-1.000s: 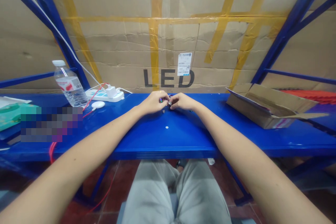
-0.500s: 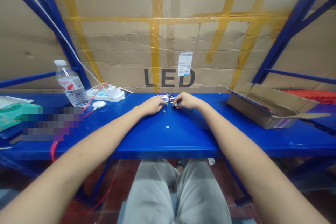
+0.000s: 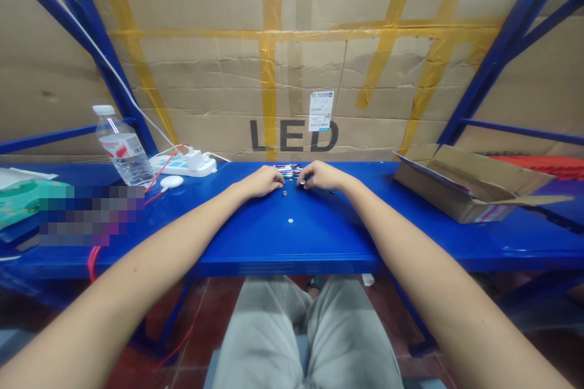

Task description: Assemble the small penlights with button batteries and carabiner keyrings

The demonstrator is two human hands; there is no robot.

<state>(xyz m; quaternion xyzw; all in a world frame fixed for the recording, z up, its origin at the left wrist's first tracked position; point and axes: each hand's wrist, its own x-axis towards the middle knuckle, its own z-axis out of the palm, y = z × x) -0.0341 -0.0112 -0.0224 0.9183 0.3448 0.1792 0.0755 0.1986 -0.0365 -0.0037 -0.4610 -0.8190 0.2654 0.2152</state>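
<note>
My left hand (image 3: 264, 182) rests low over the blue table, its fingers curled together; anything between them is too small to make out. Across a narrow gap, my right hand (image 3: 322, 176) is closed in a pinch on a small round whitish piece (image 3: 302, 182). Behind the fingertips lies a bunch of shiny purple and silver slim pieces (image 3: 287, 171), partly covered by the hands. A tiny metallic piece (image 3: 285, 193) sits just in front of the left fingers. Under the right wrist a small green thing (image 3: 333, 191) shows.
On the blue table (image 3: 292, 240), a white round spot (image 3: 291, 220) lies nearer me. An open cardboard box (image 3: 474, 194) stands at right, beside red material (image 3: 538, 166). At left are a water bottle (image 3: 125, 149), a power strip (image 3: 182, 164) and cables. Cardboard (image 3: 205, 85) walls the back.
My left fingertips have drawn slightly left, away from the right hand, and a tiny piece shows in the gap. My right fingers have shifted a little left with the round piece.
</note>
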